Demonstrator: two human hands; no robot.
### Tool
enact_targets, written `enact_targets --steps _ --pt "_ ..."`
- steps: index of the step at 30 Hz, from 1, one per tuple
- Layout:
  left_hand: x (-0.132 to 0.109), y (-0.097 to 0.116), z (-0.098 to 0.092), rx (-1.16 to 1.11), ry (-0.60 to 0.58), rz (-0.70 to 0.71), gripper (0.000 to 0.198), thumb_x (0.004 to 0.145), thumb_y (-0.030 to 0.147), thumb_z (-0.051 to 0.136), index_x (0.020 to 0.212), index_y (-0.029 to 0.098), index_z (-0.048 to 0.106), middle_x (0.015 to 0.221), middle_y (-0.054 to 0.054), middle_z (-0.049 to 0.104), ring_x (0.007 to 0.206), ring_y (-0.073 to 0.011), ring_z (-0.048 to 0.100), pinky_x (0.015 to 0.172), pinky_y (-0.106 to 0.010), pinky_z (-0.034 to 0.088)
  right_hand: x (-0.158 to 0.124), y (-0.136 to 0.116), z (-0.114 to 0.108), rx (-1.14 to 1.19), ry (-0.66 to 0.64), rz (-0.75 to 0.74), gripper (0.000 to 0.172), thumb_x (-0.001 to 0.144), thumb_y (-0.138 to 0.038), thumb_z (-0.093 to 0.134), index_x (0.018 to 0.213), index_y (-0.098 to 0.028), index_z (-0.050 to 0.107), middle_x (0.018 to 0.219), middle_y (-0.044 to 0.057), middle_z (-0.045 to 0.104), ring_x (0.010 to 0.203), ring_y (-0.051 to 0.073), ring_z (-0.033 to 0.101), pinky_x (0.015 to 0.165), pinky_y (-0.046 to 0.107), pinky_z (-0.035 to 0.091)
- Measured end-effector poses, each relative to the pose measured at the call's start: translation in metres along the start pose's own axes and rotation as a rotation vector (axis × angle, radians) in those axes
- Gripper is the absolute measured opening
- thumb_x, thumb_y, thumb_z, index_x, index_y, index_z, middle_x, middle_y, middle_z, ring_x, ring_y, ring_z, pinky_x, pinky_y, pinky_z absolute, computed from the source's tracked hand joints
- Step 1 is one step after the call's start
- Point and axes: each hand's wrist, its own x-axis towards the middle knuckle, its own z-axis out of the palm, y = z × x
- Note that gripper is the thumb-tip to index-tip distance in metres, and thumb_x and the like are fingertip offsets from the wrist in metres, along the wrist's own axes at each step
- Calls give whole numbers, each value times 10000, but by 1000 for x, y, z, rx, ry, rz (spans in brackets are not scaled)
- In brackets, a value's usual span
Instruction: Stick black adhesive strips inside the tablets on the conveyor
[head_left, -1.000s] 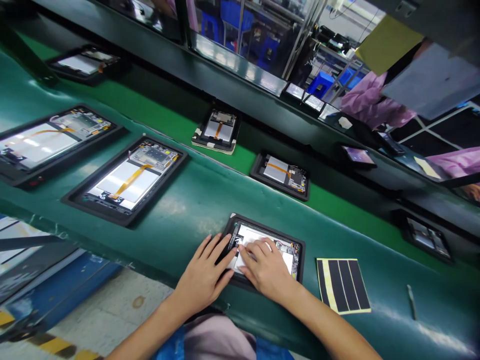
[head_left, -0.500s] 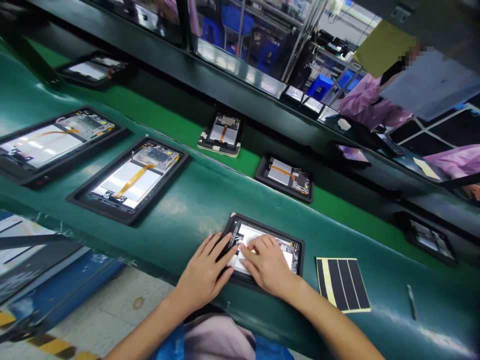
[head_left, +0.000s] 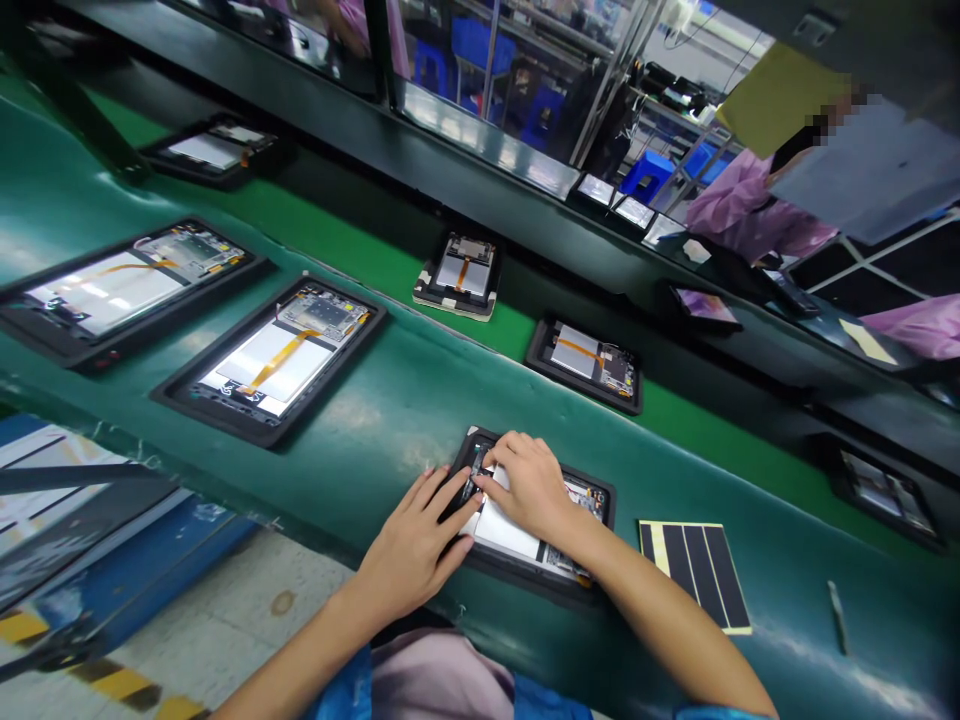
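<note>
An opened tablet (head_left: 506, 528) lies in a black frame on the green bench in front of me, its white battery and circuit board showing. My left hand (head_left: 417, 545) rests with fingers spread over the frame's left end, fingertips on the tablet's edge. Bent over the same end, my right hand (head_left: 531, 487) has its thumb and fingers drawn together near the far left corner. Whatever lies under those fingertips is too small or hidden to make out. To the right is a sheet of black adhesive strips (head_left: 696, 575) on yellow backing.
Two more opened tablets in black frames, a nearer one (head_left: 277, 360) and a farther one (head_left: 131, 285), lie on the bench to the left. Beyond, a bright green strip (head_left: 337, 245) carries several others. A thin tool (head_left: 838, 617) lies at right. A person in pink (head_left: 739, 205) is across the line.
My right hand has shifted from the middle of the tablet towards its far left corner, uncovering more of the battery. My left hand stays at the left end. The view has turned slightly.
</note>
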Motion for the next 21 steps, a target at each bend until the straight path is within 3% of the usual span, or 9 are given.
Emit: enact_targets --steps 9,21 --pt "0 -1 -1 31 -7 20 468 991 284 559 1457 250 590 1578 -115 497 1427 -333 477 1191 -559 418 3 11 2 -5 -34 -27 367 850 -415 854 1084 -242 630 1060 30 649 962 224 585 793 349 376" --pt "1 -1 1 30 -25 14 548 996 298 555 1541 281 495 1604 -105 470 1436 -337 471 1189 -560 417 12 13 -15 -69 -146 -116 378 842 -379 866 1099 -223 637 1069 45 679 960 218 616 764 334 391"
